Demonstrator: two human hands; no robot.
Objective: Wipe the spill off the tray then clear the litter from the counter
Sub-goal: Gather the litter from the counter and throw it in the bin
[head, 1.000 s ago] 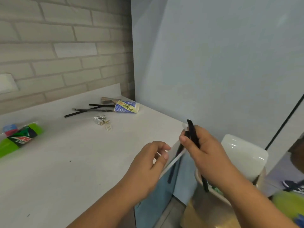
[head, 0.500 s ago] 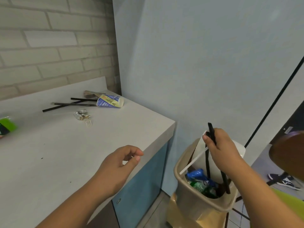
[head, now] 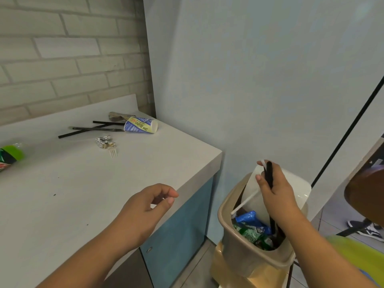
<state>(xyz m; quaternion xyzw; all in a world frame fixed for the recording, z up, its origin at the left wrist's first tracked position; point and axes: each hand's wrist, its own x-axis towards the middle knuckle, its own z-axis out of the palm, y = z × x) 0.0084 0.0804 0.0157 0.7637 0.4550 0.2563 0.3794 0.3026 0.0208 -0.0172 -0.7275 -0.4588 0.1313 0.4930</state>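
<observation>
Head view, one frame. At lower right I have the right hand (head: 276, 194) over an open bin (head: 223, 215). Its fingers are curled round a black straw (head: 269, 173) and a white straw (head: 245, 202), and both straws point down among the wrappers (head: 248, 220) inside. At lower centre the left hand (head: 149, 206) hangs above the front edge of the counter (head: 83, 194), fingers loosely curled, holding nothing.

More litter lies on the counter at upper left. A cup (head: 141, 125) is on its side, with loose straws (head: 87, 129) touching it. A foil ball (head: 104, 141) sits just in front, with a fork piece (head: 113, 151) just beside it. A green bottle (head: 9, 156) lies at the far left edge. No tray shows in the frame.

I judge the straws to be light, thin and smooth, so they could slip from a slack pinch; a hold near mid-length should steady them. The cup looks light, easy to crush and likely to roll, so I would take it round the body. The foil should need only a fingertip pinch. I cannot tell whether the bottle is full; I would grip it round the middle.
</observation>
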